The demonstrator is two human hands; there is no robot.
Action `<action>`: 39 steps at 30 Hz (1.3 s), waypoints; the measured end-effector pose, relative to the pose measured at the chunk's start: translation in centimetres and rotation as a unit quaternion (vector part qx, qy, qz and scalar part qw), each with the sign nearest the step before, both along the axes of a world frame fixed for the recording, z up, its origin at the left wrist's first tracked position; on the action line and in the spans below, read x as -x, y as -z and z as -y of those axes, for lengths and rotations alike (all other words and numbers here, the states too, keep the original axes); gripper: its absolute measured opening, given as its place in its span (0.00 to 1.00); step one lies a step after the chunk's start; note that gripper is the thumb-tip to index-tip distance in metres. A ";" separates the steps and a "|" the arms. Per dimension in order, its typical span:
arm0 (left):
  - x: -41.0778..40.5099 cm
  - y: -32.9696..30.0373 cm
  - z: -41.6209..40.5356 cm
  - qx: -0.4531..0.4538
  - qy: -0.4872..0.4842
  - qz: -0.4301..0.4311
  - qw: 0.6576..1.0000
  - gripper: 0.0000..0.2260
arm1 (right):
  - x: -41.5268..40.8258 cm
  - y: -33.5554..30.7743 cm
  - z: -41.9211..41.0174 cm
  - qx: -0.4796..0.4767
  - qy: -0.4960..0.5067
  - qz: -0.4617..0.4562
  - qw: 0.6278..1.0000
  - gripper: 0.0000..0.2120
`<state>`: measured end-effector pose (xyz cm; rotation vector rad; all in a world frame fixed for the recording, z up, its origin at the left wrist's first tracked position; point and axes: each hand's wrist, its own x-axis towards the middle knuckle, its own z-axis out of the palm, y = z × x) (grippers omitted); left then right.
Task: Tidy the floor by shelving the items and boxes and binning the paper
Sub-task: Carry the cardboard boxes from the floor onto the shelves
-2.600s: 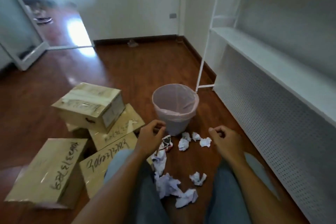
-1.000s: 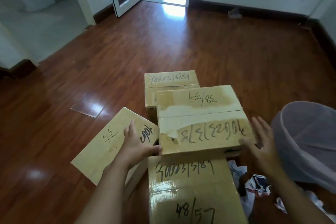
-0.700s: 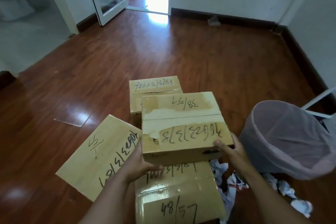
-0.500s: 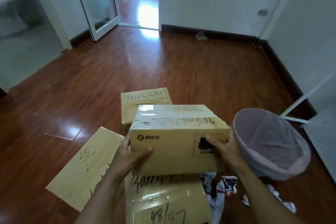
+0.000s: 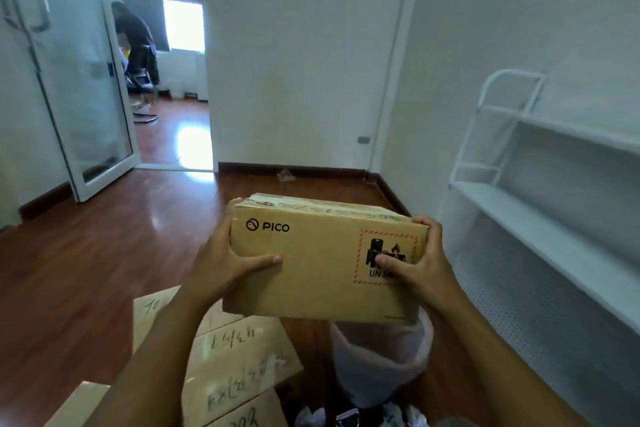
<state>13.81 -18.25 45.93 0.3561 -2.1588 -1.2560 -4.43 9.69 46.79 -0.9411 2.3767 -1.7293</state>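
Above the bin [image 5: 381,360], a PICO box [image 5: 322,260] is hanging in mid-air — left hand [image 5: 221,267] and right hand [image 5: 420,265] are clamping its ends, thumbs pressing its front — left of the shelf [image 5: 540,218].

Both forearms bare, no sleeves, no rings on fingers [image 5: 391,262]

We see the held box [image 5: 322,260] hide the bin's [image 5: 381,364] rim; crumpled paper [image 5: 391,414] and floor boxes [image 5: 235,367] run off the bottom edge, their handwriting blurred.
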 end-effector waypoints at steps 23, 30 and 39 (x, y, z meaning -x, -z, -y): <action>9.8 -25.3 -25.2 0.028 0.256 -0.238 0.936 0.39 | -10.5 -26.6 -30.7 0.042 0.291 -0.243 0.924 0.38; 11.6 -29.6 -34.2 -0.001 0.363 -0.275 0.890 0.32 | -15.9 -29.0 -38.2 0.052 0.388 -0.297 0.871 0.38; 16.1 -26.9 -48.4 -0.007 0.473 -0.254 0.844 0.33 | -20.2 -25.9 -48.2 0.005 0.519 -0.299 0.800 0.39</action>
